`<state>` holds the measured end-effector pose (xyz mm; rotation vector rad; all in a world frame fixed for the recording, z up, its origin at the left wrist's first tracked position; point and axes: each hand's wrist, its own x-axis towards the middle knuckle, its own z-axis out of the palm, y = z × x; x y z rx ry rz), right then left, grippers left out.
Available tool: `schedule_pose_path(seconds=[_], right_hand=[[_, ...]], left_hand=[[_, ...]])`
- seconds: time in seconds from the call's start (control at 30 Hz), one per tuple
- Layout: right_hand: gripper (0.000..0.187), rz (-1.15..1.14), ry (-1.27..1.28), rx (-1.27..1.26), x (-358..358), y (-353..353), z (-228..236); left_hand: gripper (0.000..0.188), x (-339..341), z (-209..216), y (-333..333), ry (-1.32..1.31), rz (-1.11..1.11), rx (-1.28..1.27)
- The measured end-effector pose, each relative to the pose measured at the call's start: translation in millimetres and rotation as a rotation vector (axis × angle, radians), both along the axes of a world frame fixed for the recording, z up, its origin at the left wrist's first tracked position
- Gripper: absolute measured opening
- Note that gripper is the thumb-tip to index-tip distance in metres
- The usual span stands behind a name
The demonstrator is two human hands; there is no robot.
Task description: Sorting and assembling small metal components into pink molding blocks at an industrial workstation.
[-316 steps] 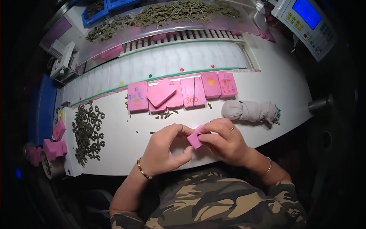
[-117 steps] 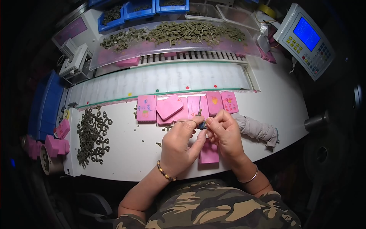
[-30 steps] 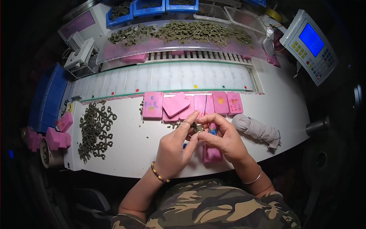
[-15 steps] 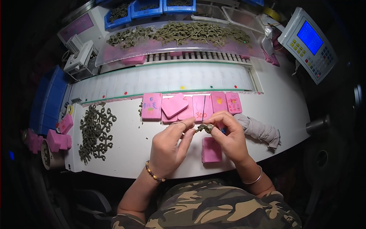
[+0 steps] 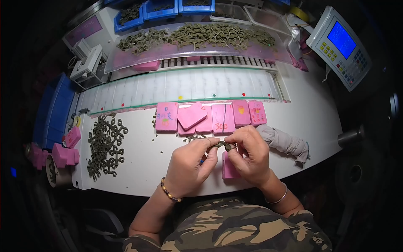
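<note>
Dark around the rim of the frame, bright over a white table [image 5: 140, 170] across its middle. Nearest, along the lower edge, a camouflage shirt [image 5: 235, 227]. Just right of centre, a small green piece [image 5: 222, 144], pinched by the fingertips of the left hand [image 5: 189, 157] from one end and of the right hand [image 5: 253, 152] from the other, released by neither. Held lower and closer-fingered than half a second ago, with the round end less exposed; probably a sign of fine two-handed working on it. Under the right hand, partly covered, a pink block [image 5: 228, 169]. At the left, a green heap [image 5: 105, 145]; at the right, a grey cloth bundle [image 5: 285, 145]. Beyond, a row of pink blocks [image 5: 166, 117] handwritten with coloured characters and digits, only partly readable. Farther up, a pale belt [image 5: 159, 90] with coloured dots [image 5: 243, 94] now farther left, so evidently running. Near the top, a clear tray [image 5: 115, 62] of more pieces [image 5: 210, 35] before blue bins [image 5: 159, 13]. Upper left, a purple panel [image 5: 86, 29] with faint lettering; upper right, a control box [image 5: 357, 77] with a blue screen [image 5: 342, 39], too small to read.
</note>
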<state>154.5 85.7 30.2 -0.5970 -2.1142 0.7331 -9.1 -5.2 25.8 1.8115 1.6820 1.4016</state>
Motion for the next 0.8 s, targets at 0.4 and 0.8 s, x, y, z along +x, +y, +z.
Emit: schedule_pose_path(seconds=[0.4,0.8], right_hand=[[0.019,0.094,-0.032,-0.009,4.3,0.7,-1.3],[0.018,0.175,-0.035,-0.349,2.2,3.2,-5.3]], left_hand=[[0.011,-0.1,-4.0,-0.8,-0.268,-0.024,-0.133],[0.016,-9.3,-12.6,1.1,-0.280,0.068,-0.145]])
